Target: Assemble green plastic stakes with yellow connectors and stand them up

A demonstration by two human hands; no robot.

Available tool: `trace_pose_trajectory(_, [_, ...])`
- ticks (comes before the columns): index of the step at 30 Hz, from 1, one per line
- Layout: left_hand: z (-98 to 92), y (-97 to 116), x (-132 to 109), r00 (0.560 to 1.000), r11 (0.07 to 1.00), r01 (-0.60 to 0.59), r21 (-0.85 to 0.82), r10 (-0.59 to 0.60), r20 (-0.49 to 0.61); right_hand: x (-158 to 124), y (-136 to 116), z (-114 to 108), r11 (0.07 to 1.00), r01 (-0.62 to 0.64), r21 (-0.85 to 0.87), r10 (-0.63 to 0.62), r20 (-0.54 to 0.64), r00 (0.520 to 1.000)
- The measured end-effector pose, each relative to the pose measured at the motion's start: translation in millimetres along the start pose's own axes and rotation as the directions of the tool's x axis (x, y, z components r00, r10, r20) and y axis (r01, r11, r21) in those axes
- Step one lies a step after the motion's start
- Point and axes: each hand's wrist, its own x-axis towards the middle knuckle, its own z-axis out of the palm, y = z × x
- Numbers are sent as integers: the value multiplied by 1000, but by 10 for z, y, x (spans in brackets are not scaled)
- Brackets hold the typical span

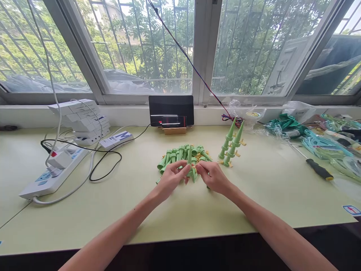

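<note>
Green spike (pixel 190 160) between both hands (pixel 191 175)

One head-worn camera looks forward and down across the table (pixel 254 203) (from close above), facing the windows (pixel 141 45).

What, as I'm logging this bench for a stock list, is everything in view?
desk: one, pale green, under the window
cone pile: many, green, desk centre
cone stacks: two, green with yellow tabs, right of pile
power strip: one, white, left
boxes: several, white, back left
screen: one, black, back centre
screwdriver: one, black and yellow, right
bags: several, teal, far right
left hand: one, bare, pinching a cone
right hand: one, bare, beside it; grip unclear
</note>
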Motion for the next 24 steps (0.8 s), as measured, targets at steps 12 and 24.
trace_pose_trajectory(12, [20,25,13,1000,1000,-13,7,12,7,1,9,24,1000,-22,8,22,-4,1000])
trace_pose_trajectory(24, [31,58,1,1000,1000,7,-21,-7,-15,3,-78,-23,1000,-8,22,8,-3,1000])
